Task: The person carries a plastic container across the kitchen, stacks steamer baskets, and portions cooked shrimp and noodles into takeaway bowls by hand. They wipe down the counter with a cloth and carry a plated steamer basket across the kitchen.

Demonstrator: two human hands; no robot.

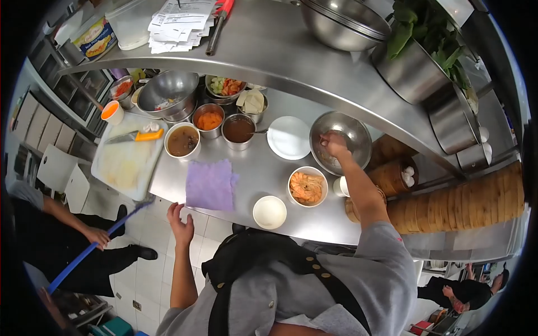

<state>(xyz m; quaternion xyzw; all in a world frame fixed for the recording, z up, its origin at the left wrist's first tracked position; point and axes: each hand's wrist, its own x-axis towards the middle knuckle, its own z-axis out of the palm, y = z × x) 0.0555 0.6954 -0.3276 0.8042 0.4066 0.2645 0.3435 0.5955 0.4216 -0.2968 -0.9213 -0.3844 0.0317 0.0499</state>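
and the right hand (334, 144) is down in the steel bowl (358, 147) beside the white plate (288, 138), fingers bunched, hold impossible to tell, left hand (181, 224) empty and loosely spread, prawns (305, 187) already in their tub (324, 188), bowl work seemingly unfinished

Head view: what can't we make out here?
Right hand, head view: whether it grips anything inside the metal bowl; the hand itself hides its fingertips.
White cup, head view: what it holds, if anything; the right forearm covers part of it.
Paper slips, head view: wording, print too small.
Stacked bowls, head view: far rims, cut off by the top edge.
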